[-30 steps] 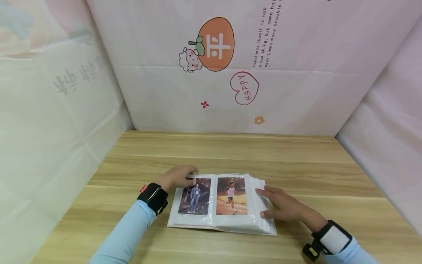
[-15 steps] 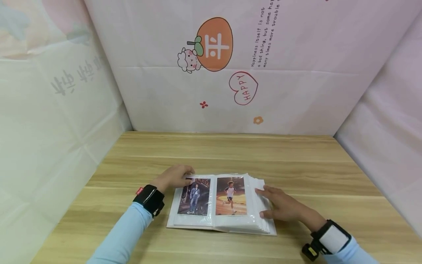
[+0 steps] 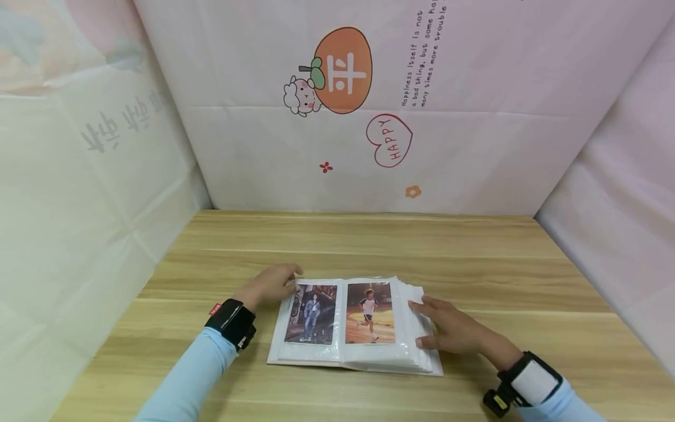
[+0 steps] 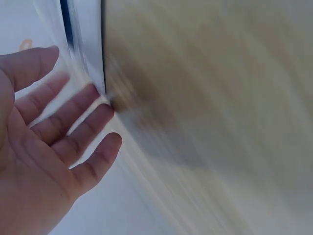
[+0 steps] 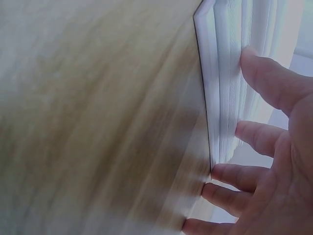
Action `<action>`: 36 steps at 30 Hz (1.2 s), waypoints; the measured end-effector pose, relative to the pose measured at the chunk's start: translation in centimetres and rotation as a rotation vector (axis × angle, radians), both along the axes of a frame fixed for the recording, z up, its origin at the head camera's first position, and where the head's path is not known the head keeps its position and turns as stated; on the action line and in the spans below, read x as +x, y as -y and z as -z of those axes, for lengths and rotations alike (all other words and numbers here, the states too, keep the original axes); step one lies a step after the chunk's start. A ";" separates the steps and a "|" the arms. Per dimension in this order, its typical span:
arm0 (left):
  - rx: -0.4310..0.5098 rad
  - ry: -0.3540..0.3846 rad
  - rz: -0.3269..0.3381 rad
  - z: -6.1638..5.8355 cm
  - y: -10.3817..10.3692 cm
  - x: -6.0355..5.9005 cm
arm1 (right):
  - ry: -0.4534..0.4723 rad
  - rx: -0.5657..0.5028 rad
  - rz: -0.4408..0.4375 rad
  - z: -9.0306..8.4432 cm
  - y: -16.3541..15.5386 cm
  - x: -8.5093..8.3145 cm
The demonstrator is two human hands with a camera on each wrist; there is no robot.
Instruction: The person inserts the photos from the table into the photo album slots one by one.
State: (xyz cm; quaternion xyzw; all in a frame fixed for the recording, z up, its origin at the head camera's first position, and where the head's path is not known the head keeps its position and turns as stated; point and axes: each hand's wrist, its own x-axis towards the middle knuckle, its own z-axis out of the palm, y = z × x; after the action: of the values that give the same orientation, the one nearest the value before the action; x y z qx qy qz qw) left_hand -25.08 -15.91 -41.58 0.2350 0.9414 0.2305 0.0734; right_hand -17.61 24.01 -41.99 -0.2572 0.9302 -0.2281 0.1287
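A white photo album lies open on the wooden table. Its left page holds a photo of a standing person, and its right page a photo of a runner. My left hand sits at the album's far left corner with fingers straight and spread, their tips at the album's edge. My right hand rests flat on the right side, its fingers touching the fanned stack of pages. Neither hand grips anything.
Pale printed cloth walls close in the table at the back, left and right. Bare wood stretches behind the album to the back wall and out to both sides. Black camera bands sit on both wrists.
My left hand has slid leftward, off the top of the left page to the album's corner. The right hand and the album have stayed put.
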 end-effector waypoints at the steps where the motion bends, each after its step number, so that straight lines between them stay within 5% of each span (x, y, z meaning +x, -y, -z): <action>1: 0.006 0.006 0.006 0.1 -0.2 0.0 | 0.000 0.004 0.005 0.0 0.0 0.0; 17: -0.020 0.014 -0.044 0.8 -0.9 -0.8 | -0.025 0.036 0.008 0.4 -0.1 0.1; 26: 0.135 0.000 -0.025 0.5 -0.1 -1.0 | -0.031 0.036 0.008 0.2 0.2 0.1; 36: 0.351 0.085 -0.269 0.0 0.2 0.7 | -0.037 0.027 0.006 0.3 -0.1 0.2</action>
State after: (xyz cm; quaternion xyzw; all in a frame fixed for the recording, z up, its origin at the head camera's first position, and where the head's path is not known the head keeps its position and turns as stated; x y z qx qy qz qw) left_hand -24.42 -16.13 -41.59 0.1066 0.9057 0.4084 0.0396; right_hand -17.42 24.08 -42.27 -0.2567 0.9362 -0.2109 0.1142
